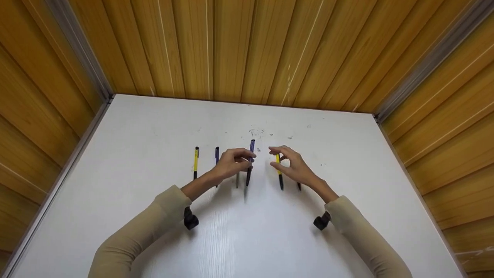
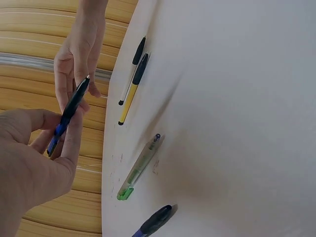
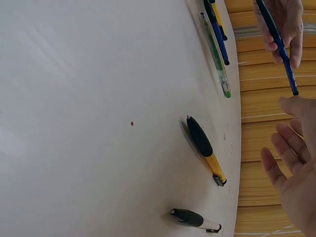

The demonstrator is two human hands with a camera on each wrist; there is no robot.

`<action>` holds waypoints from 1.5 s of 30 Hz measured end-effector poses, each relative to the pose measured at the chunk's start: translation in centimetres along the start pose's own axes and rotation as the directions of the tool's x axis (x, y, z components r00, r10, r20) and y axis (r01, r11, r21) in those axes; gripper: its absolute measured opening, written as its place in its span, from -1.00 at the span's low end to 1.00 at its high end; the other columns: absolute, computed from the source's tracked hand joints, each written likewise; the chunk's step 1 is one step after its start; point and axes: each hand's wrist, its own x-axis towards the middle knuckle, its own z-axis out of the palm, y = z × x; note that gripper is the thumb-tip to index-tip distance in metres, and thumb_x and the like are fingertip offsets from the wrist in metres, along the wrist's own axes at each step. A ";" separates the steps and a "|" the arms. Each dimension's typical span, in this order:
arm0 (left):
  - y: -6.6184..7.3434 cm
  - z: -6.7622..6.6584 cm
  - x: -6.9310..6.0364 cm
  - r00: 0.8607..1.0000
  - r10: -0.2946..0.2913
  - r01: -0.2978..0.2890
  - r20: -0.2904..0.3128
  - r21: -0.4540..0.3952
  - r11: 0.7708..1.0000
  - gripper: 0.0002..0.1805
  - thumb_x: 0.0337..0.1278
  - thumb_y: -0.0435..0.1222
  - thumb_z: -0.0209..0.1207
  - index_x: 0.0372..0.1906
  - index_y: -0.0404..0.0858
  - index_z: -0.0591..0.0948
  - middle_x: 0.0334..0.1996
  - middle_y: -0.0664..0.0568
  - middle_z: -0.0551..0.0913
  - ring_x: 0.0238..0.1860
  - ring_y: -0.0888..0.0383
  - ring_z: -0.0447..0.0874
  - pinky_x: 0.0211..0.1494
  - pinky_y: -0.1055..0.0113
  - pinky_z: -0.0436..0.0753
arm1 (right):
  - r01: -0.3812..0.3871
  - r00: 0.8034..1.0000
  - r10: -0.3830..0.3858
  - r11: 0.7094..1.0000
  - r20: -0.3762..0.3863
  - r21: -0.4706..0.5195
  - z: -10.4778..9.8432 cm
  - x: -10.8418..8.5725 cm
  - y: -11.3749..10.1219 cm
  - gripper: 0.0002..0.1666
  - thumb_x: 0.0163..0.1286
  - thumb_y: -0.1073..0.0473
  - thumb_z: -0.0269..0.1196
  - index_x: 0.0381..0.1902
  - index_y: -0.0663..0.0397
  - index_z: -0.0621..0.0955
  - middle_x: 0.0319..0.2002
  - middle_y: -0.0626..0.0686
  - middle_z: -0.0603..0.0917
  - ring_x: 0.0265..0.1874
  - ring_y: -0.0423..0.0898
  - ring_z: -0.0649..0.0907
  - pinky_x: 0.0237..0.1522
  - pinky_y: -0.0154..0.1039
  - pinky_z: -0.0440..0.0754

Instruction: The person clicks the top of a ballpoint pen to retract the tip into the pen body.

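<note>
My left hand (image 1: 232, 164) pinches a blue pen with a black grip (image 1: 252, 146), raised above the white table, its black end toward me. In the left wrist view the pen (image 2: 68, 114) lies between thumb and fingertips of the left hand (image 2: 39, 158). To its right, my right hand (image 1: 293, 166) is held over a yellow pen (image 1: 279, 170), fingers apart and bent, with nothing in it. The right wrist view shows that hand (image 3: 298, 163) near the far end of the held blue pen (image 3: 282, 49); whether they touch I cannot tell.
On the table (image 1: 115, 154) lie a yellow pen (image 1: 196, 160), a blue pen (image 1: 217, 153) and a green clear pen (image 2: 140, 165) to the left. A clear pen with a black grip (image 3: 190, 217) lies at the right. Wood-patterned walls (image 1: 231, 50) stand behind and beside the table.
</note>
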 end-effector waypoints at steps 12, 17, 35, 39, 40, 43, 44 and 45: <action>-0.4 -1.0 -1.2 1.000 0.011 -0.010 0.014 -0.093 0.996 -0.66 0.21 -0.50 0.22 0.10 -0.38 0.62 0.14 -0.25 0.63 -0.16 0.25 0.71 -0.04 0.26 0.82 | -0.026 0.999 0.024 0.998 0.034 0.057 0.9 0.7 -1.9 0.09 0.23 0.11 0.52 0.59 0.03 0.20 0.30 0.19 0.54 0.27 0.30 0.51 0.25 0.17 0.60; -0.4 -0.8 -1.2 1.000 0.012 -0.008 0.023 -0.140 0.990 -0.66 0.20 -0.52 0.23 0.09 -0.40 0.61 0.12 -0.25 0.64 -0.15 0.23 0.74 -0.03 0.26 0.82 | -0.007 0.999 0.004 0.999 0.054 0.041 1.3 1.1 -2.3 0.31 0.11 0.05 0.60 0.65 -0.02 0.07 0.37 0.15 0.47 0.35 0.26 0.45 0.29 0.14 0.56; -0.3 0.0 -1.1 0.998 0.046 -0.038 0.045 -0.158 0.987 -0.63 0.21 -0.50 0.30 0.12 -0.41 0.62 0.10 -0.26 0.66 -0.10 0.16 0.77 0.05 0.17 0.81 | 0.081 0.992 -0.084 0.996 0.096 0.036 3.2 2.4 -3.7 0.60 -0.11 -0.02 0.69 0.67 0.05 -0.09 0.41 0.17 0.39 0.40 0.04 0.38 0.36 0.03 0.54; -0.4 0.1 -1.1 0.996 0.068 -0.062 0.052 -0.112 0.992 -0.59 0.21 -0.50 0.30 0.17 -0.44 0.58 0.12 -0.41 0.63 -0.07 0.12 0.76 0.04 0.19 0.81 | 0.091 0.989 -0.095 0.995 0.110 0.037 3.3 2.4 -3.5 0.64 -0.14 -0.01 0.71 0.67 0.05 -0.11 0.40 0.26 0.40 0.38 0.02 0.38 0.35 -0.01 0.53; -0.4 0.1 -1.1 0.996 0.075 -0.069 0.051 -0.106 0.992 -0.58 0.21 -0.50 0.31 0.17 -0.45 0.58 0.12 -0.43 0.63 -0.07 0.12 0.76 0.04 0.19 0.81 | 0.095 0.989 -0.099 0.995 0.111 0.042 3.3 2.4 -3.5 0.64 -0.14 0.00 0.71 0.67 0.05 -0.11 0.40 0.27 0.40 0.38 0.02 0.38 0.35 -0.02 0.52; -0.4 0.1 -1.2 0.995 0.087 -0.081 0.047 -0.109 0.991 -0.58 0.20 -0.50 0.31 0.17 -0.45 0.58 0.09 -0.42 0.64 -0.09 0.14 0.75 0.04 0.19 0.81 | 0.097 0.988 -0.103 0.994 0.112 0.052 3.4 2.4 -3.5 0.65 -0.15 0.00 0.71 0.67 0.06 -0.11 0.39 0.27 0.41 0.38 0.01 0.38 0.34 -0.04 0.52; -0.4 0.1 -1.2 0.995 0.091 -0.085 0.048 -0.113 0.990 -0.58 0.21 -0.50 0.31 0.17 -0.46 0.57 0.09 -0.42 0.64 -0.10 0.16 0.75 0.05 0.19 0.81 | 0.097 0.989 -0.103 0.994 0.110 0.052 3.4 2.4 -3.6 0.65 -0.16 0.00 0.71 0.67 0.08 -0.11 0.39 0.26 0.42 0.37 0.01 0.39 0.34 -0.04 0.52; -0.4 0.1 -1.2 0.994 0.094 -0.087 0.050 -0.120 0.989 -0.59 0.21 -0.51 0.31 0.16 -0.46 0.57 0.07 -0.41 0.66 -0.12 0.18 0.75 0.05 0.18 0.81 | 0.096 0.989 -0.101 0.994 0.109 0.054 3.4 2.5 -3.6 0.65 -0.16 0.00 0.71 0.67 0.08 -0.10 0.39 0.23 0.42 0.37 0.00 0.39 0.34 -0.05 0.52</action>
